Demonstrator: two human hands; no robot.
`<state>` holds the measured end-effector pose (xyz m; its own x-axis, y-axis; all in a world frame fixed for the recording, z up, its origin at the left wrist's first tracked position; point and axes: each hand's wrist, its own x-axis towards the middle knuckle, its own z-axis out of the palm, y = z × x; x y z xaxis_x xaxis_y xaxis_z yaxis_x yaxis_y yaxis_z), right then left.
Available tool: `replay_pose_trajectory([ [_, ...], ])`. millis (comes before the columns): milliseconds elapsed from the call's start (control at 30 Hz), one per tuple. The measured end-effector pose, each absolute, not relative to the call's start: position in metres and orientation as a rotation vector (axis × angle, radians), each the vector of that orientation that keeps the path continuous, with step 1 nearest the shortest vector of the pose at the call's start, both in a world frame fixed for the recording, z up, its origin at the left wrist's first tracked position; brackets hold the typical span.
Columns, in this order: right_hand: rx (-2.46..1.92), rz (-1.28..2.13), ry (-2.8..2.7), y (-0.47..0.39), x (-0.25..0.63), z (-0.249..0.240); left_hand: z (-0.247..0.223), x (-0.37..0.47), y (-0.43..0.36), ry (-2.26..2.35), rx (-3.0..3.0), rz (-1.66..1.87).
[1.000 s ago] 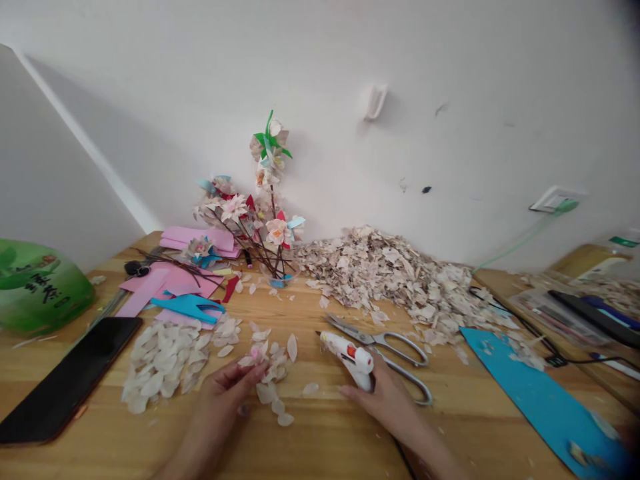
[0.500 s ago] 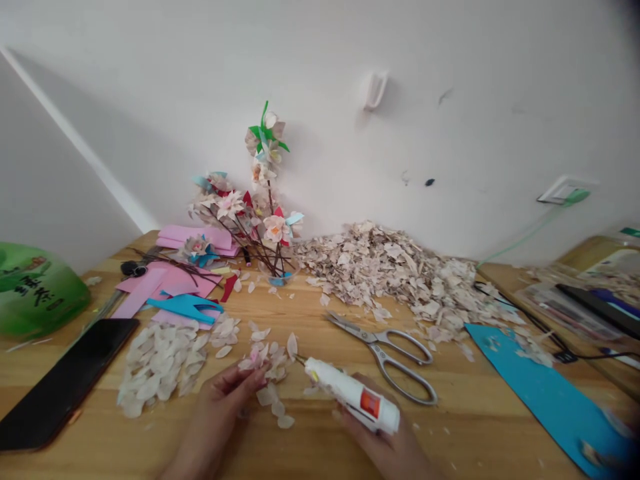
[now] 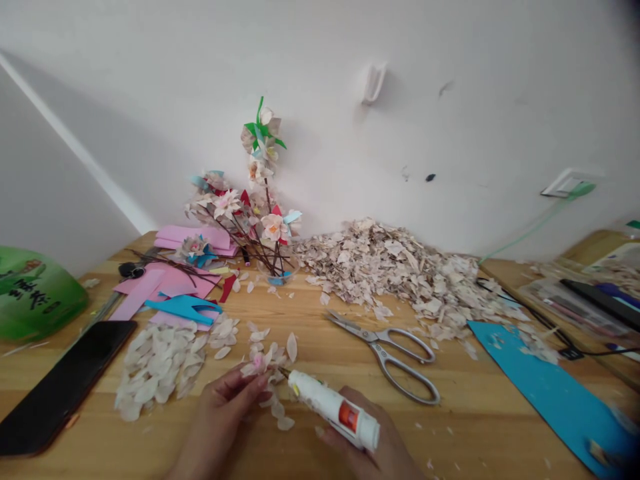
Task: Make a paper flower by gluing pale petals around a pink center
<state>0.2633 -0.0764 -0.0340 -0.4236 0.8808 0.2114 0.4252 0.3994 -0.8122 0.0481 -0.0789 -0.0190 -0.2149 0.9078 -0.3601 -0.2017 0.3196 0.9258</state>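
Note:
Between the fingertips of my left hand (image 3: 230, 400) is a small flower (image 3: 259, 363) of pale petals with a pink middle. My right hand (image 3: 367, 430) is wrapped round a white glue tube (image 3: 327, 403) with an orange label patch. The tube lies tilted, its thin dark tip pointing left at the flower's edge; whether it touches the petals I cannot tell. Loose petals (image 3: 283, 421) lie beneath and around the flower. Left of my left hand is a heap of pale, translucent petals (image 3: 160, 367). Silver scissors (image 3: 385, 360) rest spread apart beyond my right hand.
Finished flowers on twigs (image 3: 273, 227) stand in a small clear cup (image 3: 278, 273) by the wall. To their right spreads a big pile of dry flakes (image 3: 390, 267). A black phone (image 3: 65, 387), pink paper (image 3: 200, 280), a green bag (image 3: 40, 293) and a blue sheet (image 3: 545, 393) flank the work area.
My right hand has moved left with the glue tube, bringing its tip up to the flower. My left hand keeps hold of the flower in nearly the same spot.

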Motion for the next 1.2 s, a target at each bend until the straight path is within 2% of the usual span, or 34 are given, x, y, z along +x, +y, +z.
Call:
replay_pose_trajectory([
  [1200,-1.252,1.054,-1.93,-0.079,0.263,-0.038,-0.027,0.046,-0.08,1.317,0.706,1.198],
])
